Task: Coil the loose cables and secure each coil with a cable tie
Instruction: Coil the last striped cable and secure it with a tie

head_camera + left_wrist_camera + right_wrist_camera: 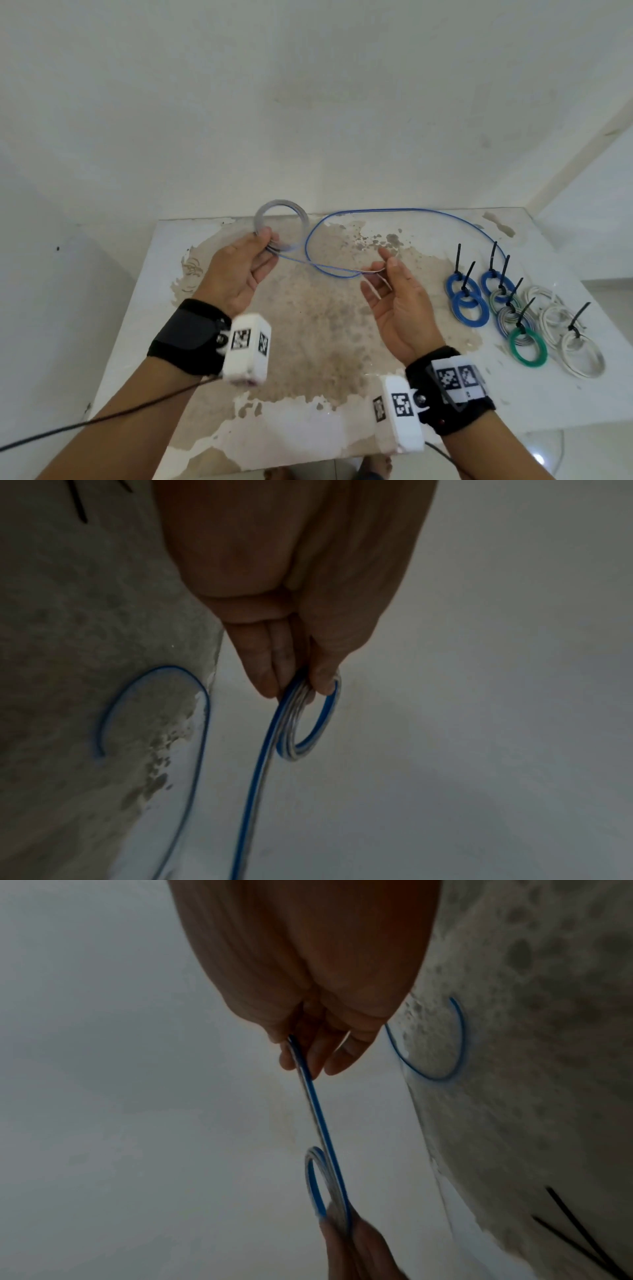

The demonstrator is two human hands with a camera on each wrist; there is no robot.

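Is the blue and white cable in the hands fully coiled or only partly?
Partly. The left hand pinches a small coil; a long loose loop trails over the table.

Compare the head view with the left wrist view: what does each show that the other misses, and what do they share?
Only the head view shows the right hand gripping the loose cable and the tied coils on the table. Only the left wrist view shows the blue and white strands in the coil up close. Both show the left hand pinching that coil.
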